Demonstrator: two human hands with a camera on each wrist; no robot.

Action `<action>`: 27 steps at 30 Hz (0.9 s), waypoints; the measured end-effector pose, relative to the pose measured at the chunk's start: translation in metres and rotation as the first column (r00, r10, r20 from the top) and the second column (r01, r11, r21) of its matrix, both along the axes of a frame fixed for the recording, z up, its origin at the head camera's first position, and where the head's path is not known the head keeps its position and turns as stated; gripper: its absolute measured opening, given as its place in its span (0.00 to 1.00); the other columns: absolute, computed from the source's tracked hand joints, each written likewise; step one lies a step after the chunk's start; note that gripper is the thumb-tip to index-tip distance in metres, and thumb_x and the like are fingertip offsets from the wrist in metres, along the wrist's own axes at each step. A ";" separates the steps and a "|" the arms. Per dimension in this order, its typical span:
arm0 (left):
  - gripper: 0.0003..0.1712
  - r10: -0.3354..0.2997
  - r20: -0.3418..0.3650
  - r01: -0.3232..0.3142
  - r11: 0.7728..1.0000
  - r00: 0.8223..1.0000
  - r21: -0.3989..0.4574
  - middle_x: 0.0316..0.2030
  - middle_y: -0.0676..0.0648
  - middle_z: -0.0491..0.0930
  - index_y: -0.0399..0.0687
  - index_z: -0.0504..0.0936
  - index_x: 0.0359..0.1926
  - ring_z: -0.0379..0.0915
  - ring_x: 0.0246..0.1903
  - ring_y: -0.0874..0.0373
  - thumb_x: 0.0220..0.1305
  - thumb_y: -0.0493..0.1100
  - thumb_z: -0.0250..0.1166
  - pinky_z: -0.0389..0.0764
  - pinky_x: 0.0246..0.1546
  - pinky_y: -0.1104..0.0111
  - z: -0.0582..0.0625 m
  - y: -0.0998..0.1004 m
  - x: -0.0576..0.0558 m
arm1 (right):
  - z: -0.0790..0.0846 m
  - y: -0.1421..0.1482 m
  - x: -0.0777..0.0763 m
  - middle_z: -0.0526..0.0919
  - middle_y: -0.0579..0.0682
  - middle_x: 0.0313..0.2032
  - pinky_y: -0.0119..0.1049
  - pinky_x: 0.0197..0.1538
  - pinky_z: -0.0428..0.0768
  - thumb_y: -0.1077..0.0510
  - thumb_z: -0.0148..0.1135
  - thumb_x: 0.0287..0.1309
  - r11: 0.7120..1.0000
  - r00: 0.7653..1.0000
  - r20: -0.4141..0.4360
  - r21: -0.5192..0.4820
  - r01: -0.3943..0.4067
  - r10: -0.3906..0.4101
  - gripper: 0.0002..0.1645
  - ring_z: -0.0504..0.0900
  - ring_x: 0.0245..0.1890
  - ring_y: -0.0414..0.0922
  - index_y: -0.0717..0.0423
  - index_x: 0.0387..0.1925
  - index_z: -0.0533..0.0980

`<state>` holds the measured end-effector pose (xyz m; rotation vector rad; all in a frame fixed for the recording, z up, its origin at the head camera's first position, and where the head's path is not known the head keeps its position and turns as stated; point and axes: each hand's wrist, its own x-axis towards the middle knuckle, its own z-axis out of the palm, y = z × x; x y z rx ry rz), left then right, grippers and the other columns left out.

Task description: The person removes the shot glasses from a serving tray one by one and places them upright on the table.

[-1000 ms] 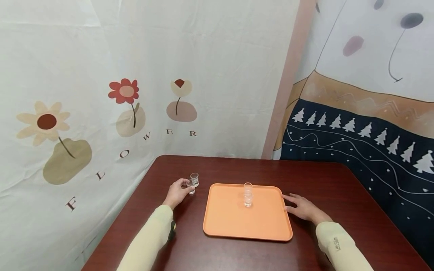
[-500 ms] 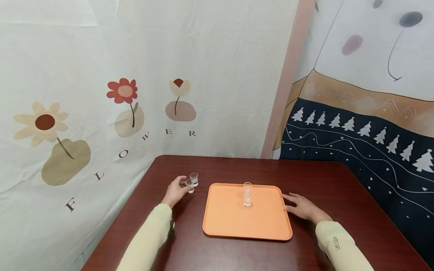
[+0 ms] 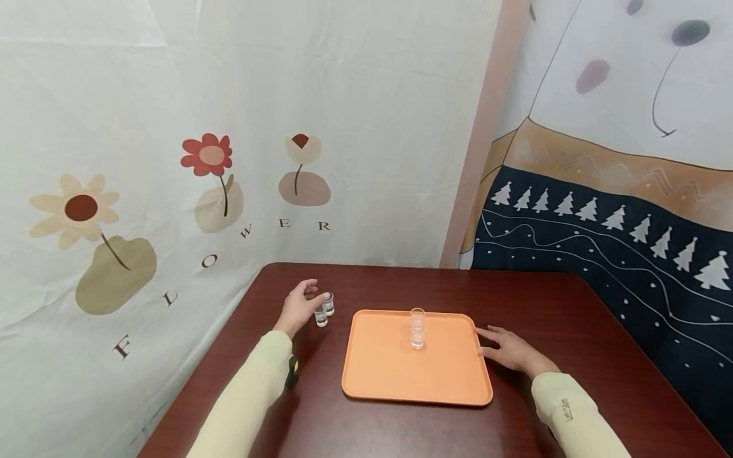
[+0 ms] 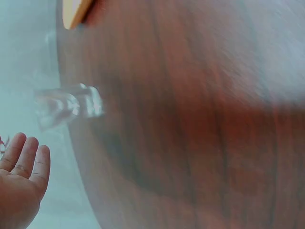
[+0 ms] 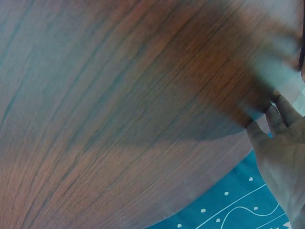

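Two small clear shot glasses stand close together on the table's left half, the nearer shot glass (image 3: 321, 317) in front of the farther shot glass (image 3: 329, 305). Just above and behind them is my left hand (image 3: 298, 307), its thumb across the top of the nearer one. In the left wrist view my left hand's straight fingers (image 4: 26, 160) are apart from a blurred shot glass (image 4: 71, 105). A stack of clear shot glasses (image 3: 418, 329) stands upright on the orange tray (image 3: 389, 381). My right hand (image 3: 511, 352) rests with loosely straight fingers at the tray's right edge.
A dark red-brown wooden table (image 3: 309, 420) bears everything. Its far edge meets a pale flower-printed cloth (image 3: 389, 159), and a dark cloth with white trees (image 3: 572, 229) hangs at the right.
My left hand has let go of the nearer shot glass and lifted, its fingers spreading away. That glass stays beside the other one. The right hand, tray and stack have not moved.
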<state>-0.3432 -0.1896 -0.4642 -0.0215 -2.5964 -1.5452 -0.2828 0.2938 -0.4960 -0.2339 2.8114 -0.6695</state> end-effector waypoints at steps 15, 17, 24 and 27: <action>0.33 -0.082 -0.005 0.082 0.995 0.997 0.061 0.59 0.39 0.74 0.44 0.69 0.67 0.69 0.61 0.42 0.65 0.45 0.69 0.74 0.58 0.51 0.012 0.044 0.004 | 0.001 -0.001 0.000 0.59 0.71 0.69 0.73 0.62 0.58 0.41 0.61 0.65 1.000 1.000 0.013 -0.003 0.020 -0.020 0.40 0.56 0.67 0.73 0.52 0.72 0.65; 0.32 -0.094 -0.015 0.095 0.993 0.995 0.070 0.59 0.38 0.74 0.43 0.70 0.67 0.69 0.61 0.41 0.64 0.44 0.69 0.73 0.58 0.51 0.011 0.051 0.005 | 0.000 -0.001 -0.001 0.59 0.71 0.69 0.73 0.62 0.58 0.41 0.61 0.65 1.000 1.000 0.011 -0.002 0.016 -0.016 0.40 0.56 0.67 0.73 0.52 0.72 0.65; 0.32 -0.107 -0.014 0.108 0.993 0.994 0.052 0.58 0.40 0.76 0.45 0.71 0.66 0.70 0.60 0.43 0.64 0.47 0.70 0.68 0.62 0.51 0.007 0.072 0.009 | -0.001 -0.001 -0.001 0.59 0.72 0.69 0.73 0.62 0.58 0.42 0.61 0.65 1.000 1.000 0.007 -0.005 0.007 -0.007 0.39 0.57 0.67 0.73 0.53 0.72 0.65; 0.32 -0.135 -0.010 0.135 0.988 0.991 0.080 0.57 0.40 0.75 0.44 0.71 0.66 0.69 0.60 0.42 0.65 0.46 0.69 0.70 0.61 0.52 0.006 0.082 0.012 | 0.000 -0.001 -0.001 0.59 0.72 0.69 0.73 0.62 0.58 0.42 0.61 0.65 1.000 1.000 0.009 -0.008 0.009 -0.009 0.39 0.56 0.67 0.73 0.53 0.72 0.65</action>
